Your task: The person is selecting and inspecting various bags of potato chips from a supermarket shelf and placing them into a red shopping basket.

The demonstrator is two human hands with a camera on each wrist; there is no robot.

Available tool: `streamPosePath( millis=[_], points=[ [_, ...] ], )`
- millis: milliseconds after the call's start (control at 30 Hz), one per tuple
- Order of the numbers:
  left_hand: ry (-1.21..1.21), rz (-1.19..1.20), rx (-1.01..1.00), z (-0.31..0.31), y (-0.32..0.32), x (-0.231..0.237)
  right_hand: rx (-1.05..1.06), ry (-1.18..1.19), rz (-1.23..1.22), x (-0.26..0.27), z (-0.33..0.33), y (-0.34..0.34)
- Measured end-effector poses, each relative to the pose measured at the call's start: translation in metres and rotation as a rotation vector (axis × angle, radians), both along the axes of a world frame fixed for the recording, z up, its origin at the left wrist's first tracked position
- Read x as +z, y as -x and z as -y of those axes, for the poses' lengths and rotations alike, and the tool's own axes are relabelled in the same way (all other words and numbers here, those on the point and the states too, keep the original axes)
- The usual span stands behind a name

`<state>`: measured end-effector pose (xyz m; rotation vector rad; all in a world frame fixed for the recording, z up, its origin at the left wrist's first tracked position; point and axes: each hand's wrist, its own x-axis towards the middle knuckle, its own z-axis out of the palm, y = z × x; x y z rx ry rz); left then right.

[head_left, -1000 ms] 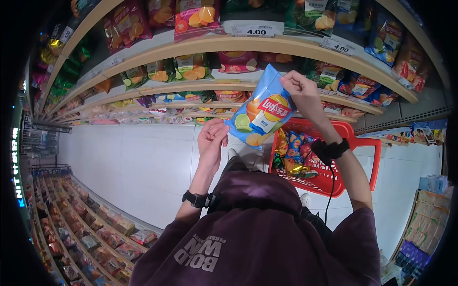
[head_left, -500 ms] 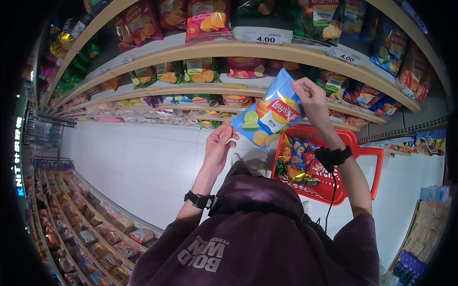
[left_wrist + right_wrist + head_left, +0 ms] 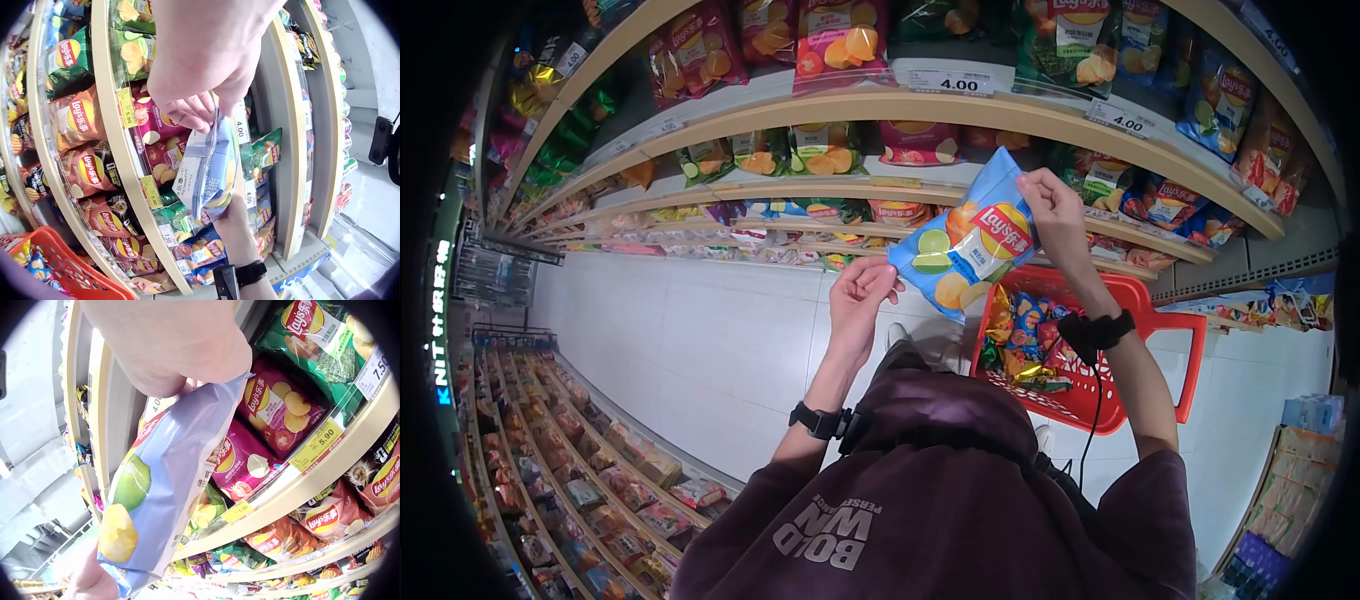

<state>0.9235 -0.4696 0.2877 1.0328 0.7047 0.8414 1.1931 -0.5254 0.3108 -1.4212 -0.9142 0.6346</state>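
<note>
A blue Lay's chip bag with lime pictures on its front is held up between both hands, tilted, in front of the shelves. My left hand pinches its lower left corner between thumb and fingers. The right hand grips the upper right edge. In the left wrist view the bag shows from its side and back, with the left hand at its near end. The right wrist view has the right hand on the bag's top edge and the bag's blue side below.
A red shopping basket with several snack bags stands on the floor at right. Curved shelves of chip bags with price tags run across the front. Another snack rack lines the lower left, and a shoe shows on the floor.
The bag has moved slightly right and down in the head view, still in both hands, and has turned slightly. The shelves and basket have shifted slightly with the camera.
</note>
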Motion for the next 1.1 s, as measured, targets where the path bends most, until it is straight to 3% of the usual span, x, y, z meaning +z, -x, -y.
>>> streamPosePath(
  millis=[367,667,867,1100],
  points=[
    [0.098,0.011,-0.025,-0.001,0.002,0.004,0.032,0.003,0.056,0.011,0.003,0.007],
    [0.056,0.006,0.006,0.0,-0.003,-0.002,0.017,-0.017,-0.09,-0.015,0.002,0.003],
    [0.045,0.205,-0.084,-0.003,0.01,-0.012,0.083,0.018,-0.054,0.002,0.007,0.005],
    [-0.054,0.017,0.038,-0.007,0.011,-0.004,0.071,0.016,-0.119,0.008,0.009,0.013]
  ],
)
